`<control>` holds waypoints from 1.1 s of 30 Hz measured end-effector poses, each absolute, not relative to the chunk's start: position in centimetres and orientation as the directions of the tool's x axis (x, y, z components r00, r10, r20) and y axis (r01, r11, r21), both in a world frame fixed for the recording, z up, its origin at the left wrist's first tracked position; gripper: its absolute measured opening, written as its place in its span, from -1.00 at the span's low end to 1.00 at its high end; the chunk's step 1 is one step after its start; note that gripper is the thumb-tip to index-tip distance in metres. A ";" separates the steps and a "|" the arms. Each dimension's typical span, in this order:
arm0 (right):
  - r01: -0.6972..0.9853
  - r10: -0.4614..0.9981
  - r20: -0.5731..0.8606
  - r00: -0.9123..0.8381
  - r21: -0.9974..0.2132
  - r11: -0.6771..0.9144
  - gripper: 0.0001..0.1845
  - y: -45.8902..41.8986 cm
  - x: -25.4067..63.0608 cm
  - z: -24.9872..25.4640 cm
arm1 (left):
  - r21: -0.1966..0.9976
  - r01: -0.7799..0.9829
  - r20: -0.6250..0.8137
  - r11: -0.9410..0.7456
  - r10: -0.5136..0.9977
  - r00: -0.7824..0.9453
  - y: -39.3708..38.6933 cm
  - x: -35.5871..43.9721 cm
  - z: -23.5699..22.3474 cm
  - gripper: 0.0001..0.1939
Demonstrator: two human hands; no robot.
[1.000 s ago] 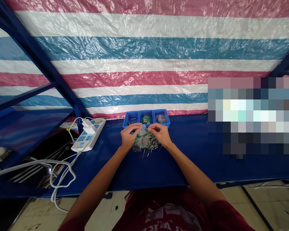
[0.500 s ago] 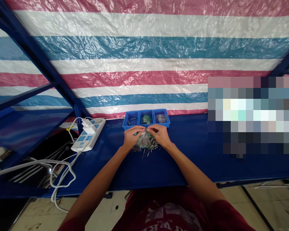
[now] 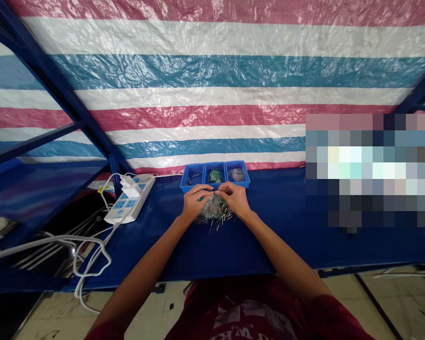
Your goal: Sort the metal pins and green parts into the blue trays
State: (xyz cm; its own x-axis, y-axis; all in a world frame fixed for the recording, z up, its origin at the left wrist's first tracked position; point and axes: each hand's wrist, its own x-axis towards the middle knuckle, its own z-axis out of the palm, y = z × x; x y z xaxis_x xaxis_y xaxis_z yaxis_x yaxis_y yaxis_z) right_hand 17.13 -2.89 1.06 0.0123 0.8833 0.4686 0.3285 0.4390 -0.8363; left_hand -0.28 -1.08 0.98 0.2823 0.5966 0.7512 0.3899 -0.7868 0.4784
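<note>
My left hand (image 3: 194, 202) and my right hand (image 3: 235, 198) meet over a pile of small clear bags with green parts (image 3: 211, 209) on the blue table (image 3: 283, 222). Both hands pinch the top edge of one small clear bag (image 3: 214, 195) between their fingertips. Several thin metal pins (image 3: 222, 220) lie scattered around the pile, just below my right hand. Behind the hands stand three small blue bins (image 3: 214, 174) in a row, holding pins, green parts and clear bags.
A white power strip (image 3: 130, 203) with a plugged-in adapter lies at the left, its white cables (image 3: 88, 255) trailing off the table edge. A striped tarp (image 3: 212, 94) forms the back wall. Blue frame bars (image 3: 56, 89) rise at the left.
Both hands have drawn closer together and slightly lower over the pile, their fingertips now pinching the small clear bag that was held up more openly a second ago.
</note>
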 end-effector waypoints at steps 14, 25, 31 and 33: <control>0.251 0.822 0.564 -0.085 -0.786 0.565 -0.80 -3.2 17.1 1.2 | 0.386 0.417 0.803 -0.823 0.522 0.286 -1.0 -0.2 1.0 -0.76; 0.230 0.808 0.587 -0.046 -0.781 0.581 -0.77 -3.0 17.0 0.9 | 0.317 0.415 0.860 -0.853 0.443 0.254 -1.2 -0.2 1.2 -0.79; 0.234 0.887 0.451 -0.101 -0.855 0.462 -0.70 -2.8 16.8 0.8 | 0.260 0.369 0.893 -0.893 0.367 0.260 -1.1 -0.2 1.0 -0.82; 0.248 0.903 0.406 -0.142 -0.868 0.429 -0.69 -2.8 16.7 0.8 | 0.260 0.370 0.892 -0.892 0.368 0.262 -1.0 -0.3 0.9 -0.81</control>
